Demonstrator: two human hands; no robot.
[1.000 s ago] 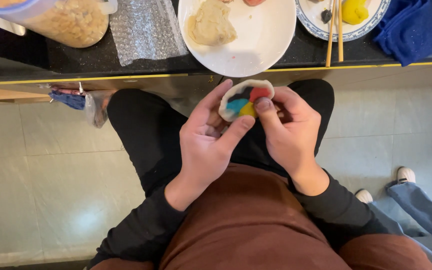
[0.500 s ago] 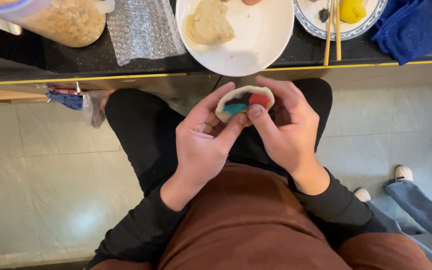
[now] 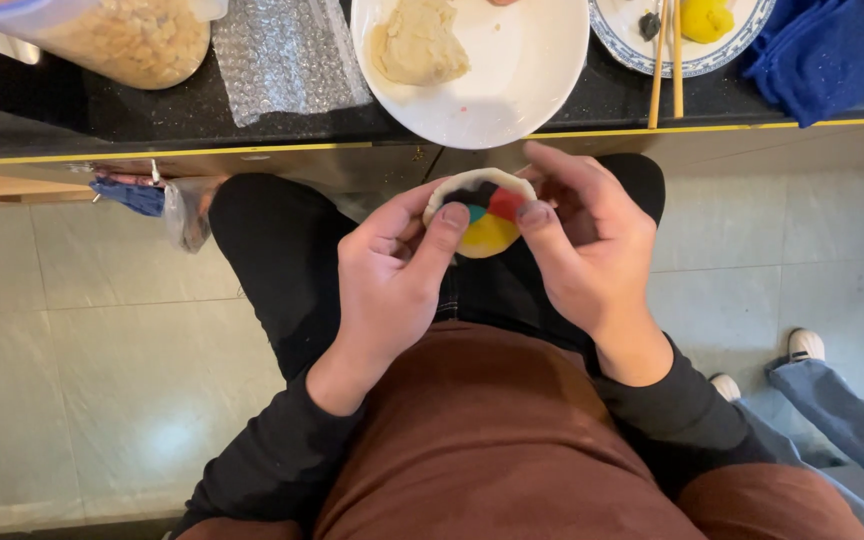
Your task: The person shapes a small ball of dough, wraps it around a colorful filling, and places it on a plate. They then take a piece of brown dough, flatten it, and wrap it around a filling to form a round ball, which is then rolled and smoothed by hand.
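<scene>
Between the fingers of both hands, above the lap: round disc of pale dough [image 3: 480, 212] cupped like a shallow bowl, filled with yellow, red, teal and dark pieces. Left hand [image 3: 392, 275] closed on the disc from the left, thumb [image 3: 444, 232] pressed on the near rim, other fingers curled beneath. Right hand [image 3: 592, 250] closed on it from the right, thumb tip [image 3: 535, 216] laid against the red piece, index finger arched over the far rim. Black sleeves [image 3: 262, 460] at both wrists; reddish-brown apron [image 3: 492, 440] over black trousers below. Just beyond the hands, edge of a black table with a yellow trim strip [image 3: 252, 152]. On the table: white round plate [image 3: 522, 80] bearing a lump of beige dough [image 3: 417, 42]; sheet of clear bubble wrap [image 3: 287, 55] to its left; clear plastic tub of pale grains [image 3: 117, 35] further left; blue-rimmed plate [image 3: 642, 50] to the right, holding a yellow lump [image 3: 704, 17], with wooden chopsticks [image 3: 666, 60] laid across; blue cloth [image 3: 822, 50] at far right. Pale tiled floor [image 3: 102, 350] beneath. Lower right: another person's blue-jeaned leg and white shoe [image 3: 805, 345].
</scene>
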